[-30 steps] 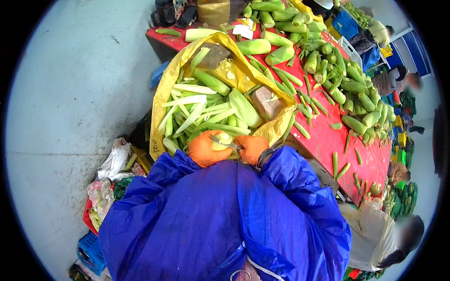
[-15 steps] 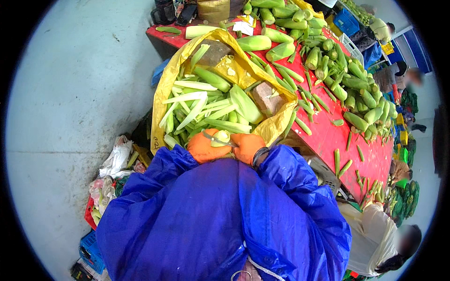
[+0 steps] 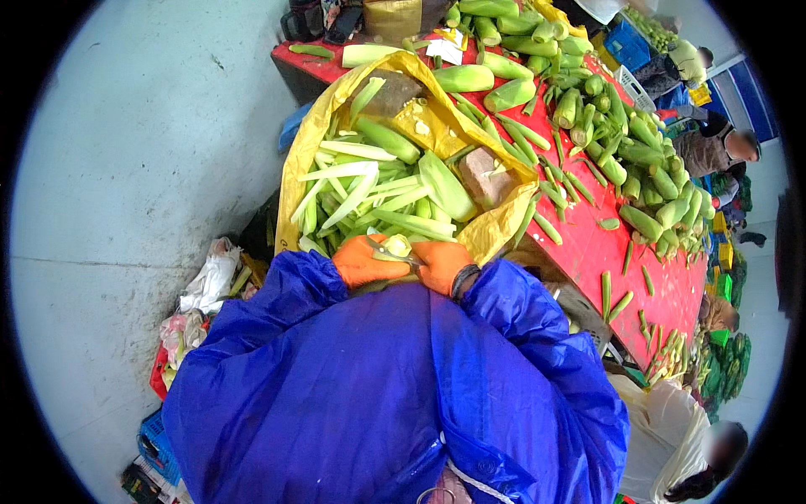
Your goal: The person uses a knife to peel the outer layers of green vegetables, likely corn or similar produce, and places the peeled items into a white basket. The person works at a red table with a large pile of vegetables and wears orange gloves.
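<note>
My left hand (image 3: 359, 264), in an orange glove, is closed around an ear of corn (image 3: 397, 244) whose pale yellow-green cut end faces up. My right hand (image 3: 446, 265), gloved in orange as well, grips a small knife (image 3: 410, 259), its handle hidden in the fist. The thin blade lies against the ear between the two hands. Just beyond them a yellow sack (image 3: 291, 189) hangs wide at the mouth, filled with stripped green husks (image 3: 390, 191). A brick (image 3: 487, 178) rests inside its right edge, and a dark stone (image 3: 390, 94) at its far side.
A red table (image 3: 579, 231) runs along the right, bearing a heap of husked green ears (image 3: 642, 155) and loose trimmings. Bags and a blue crate (image 3: 161, 445) stand on the floor at left. Other people (image 3: 714, 155) are at the right, one close by at lower right (image 3: 672, 428).
My view has shifted slightly, so the sack and table sit a little further right. Both hands keep hold of the corn and knife. A person in the background at right has moved.
</note>
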The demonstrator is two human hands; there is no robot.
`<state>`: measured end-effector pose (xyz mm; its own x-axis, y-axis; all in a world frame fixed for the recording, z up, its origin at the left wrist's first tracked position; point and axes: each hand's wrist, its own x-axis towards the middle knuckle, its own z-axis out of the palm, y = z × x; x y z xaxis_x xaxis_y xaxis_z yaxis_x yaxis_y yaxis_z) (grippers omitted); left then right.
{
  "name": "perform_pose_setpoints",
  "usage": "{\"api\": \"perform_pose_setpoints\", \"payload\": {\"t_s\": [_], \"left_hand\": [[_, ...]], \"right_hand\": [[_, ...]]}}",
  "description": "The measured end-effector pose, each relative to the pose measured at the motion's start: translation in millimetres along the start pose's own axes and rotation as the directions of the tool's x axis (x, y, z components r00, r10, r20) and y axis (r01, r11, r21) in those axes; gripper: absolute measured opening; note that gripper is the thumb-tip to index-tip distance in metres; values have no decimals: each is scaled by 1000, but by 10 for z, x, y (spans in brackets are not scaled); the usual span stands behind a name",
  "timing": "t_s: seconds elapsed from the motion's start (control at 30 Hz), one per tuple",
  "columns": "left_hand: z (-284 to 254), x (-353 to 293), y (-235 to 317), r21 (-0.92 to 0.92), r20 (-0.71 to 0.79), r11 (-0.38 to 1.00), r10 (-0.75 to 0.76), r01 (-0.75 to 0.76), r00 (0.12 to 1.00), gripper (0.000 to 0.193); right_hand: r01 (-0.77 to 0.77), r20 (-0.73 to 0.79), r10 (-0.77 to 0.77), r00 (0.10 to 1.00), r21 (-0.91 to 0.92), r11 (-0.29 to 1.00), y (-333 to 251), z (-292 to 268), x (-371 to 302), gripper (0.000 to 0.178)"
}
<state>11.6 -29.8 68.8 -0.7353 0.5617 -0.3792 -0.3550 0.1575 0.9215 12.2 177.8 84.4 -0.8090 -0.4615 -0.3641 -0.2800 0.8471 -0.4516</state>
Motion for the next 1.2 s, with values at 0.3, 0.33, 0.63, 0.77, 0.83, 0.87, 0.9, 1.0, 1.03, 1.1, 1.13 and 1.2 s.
{"api": "perform_pose_setpoints", "payload": {"t_s": [0.3,0.33,0.63,0.77,0.83,0.87,0.9,1.0,1.03,1.1,1.13,1.2], "left_hand": [[170,-202,5,367,-330,920,266,-136,906,39],[119,-147,7,344,-365,927,281,-152,888,38],[76,134,-48,654,-277,710,546,-261,791,73],[311,415,325,499,-23,832,292,-242,956,101],[400,556,381,489,125,733,479,-474,869,99],[436,645,385,464,192,668,566,-582,802,98],[431,709,312,476,173,688,537,-547,826,95],[321,864,47,530,84,752,414,-392,906,86],[285,927,-10,555,59,745,408,-370,911,84],[191,1055,-86,616,2,717,413,-326,911,81],[155,1057,-35,658,-15,686,426,-312,905,77],[108,1125,-56,716,-21,639,422,-281,906,76]], "right_hand": [[-154,-69,150,986,-46,987,837,497,114,31],[-106,-138,110,984,32,994,906,408,141,32],[127,-246,2,969,509,851,-85,-236,-82,64],[-22,-280,217,935,565,825,-78,-293,-264,61],[6,-418,302,857,594,805,87,-270,-549,55],[61,-539,362,760,614,787,308,-144,-721,48],[-15,-390,550,738,806,592,268,-310,-1019,51],[-100,-412,815,407,867,488,559,-240,-1857,48],[73,-506,818,274,859,507,814,-9,-2084,45],[-159,-394,918,32,905,394,997,97,-2517,45],[-310,-408,912,-32,872,379,1207,224,-2729,45],[-530,-402,912,-87,794,299,1706,505,-3066,45]]}}
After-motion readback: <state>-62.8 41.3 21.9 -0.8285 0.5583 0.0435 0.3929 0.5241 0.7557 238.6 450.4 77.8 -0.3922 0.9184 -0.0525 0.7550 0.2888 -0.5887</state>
